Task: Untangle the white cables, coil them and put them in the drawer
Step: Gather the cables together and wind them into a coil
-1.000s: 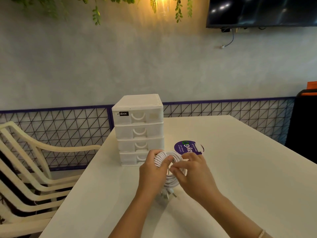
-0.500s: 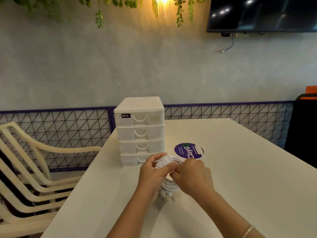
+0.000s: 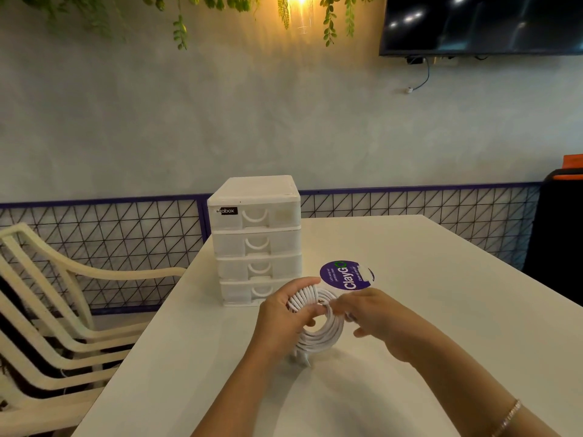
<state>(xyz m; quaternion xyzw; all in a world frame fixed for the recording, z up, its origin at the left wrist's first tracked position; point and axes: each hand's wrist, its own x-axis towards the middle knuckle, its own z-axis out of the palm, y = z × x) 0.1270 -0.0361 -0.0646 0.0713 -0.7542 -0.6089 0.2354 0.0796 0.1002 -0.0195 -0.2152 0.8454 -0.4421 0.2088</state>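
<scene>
- Starting at the left, we see stacked cream chairs [image 3: 47,310] pushed beside the white table [image 3: 441,310], out of our way.
- Next comes the four-drawer box [image 3: 255,238] at the table's far left edge, all four drawers closed — near enough, we judge, to reach once coiling ends.
- Our left hand [image 3: 277,320] grips the white cable coil [image 3: 318,326] upright just above the table, thumb across the loops so they cannot spring apart.
- Our right hand [image 3: 375,316], fingers loosely curled, touches the coil's right side; whether it pinches a strand we cannot tell.
- Behind lies a purple round sticker [image 3: 345,275].
- Compared with half a second ago, our right hand has slid rightward off the coil's middle — more loops now show.
</scene>
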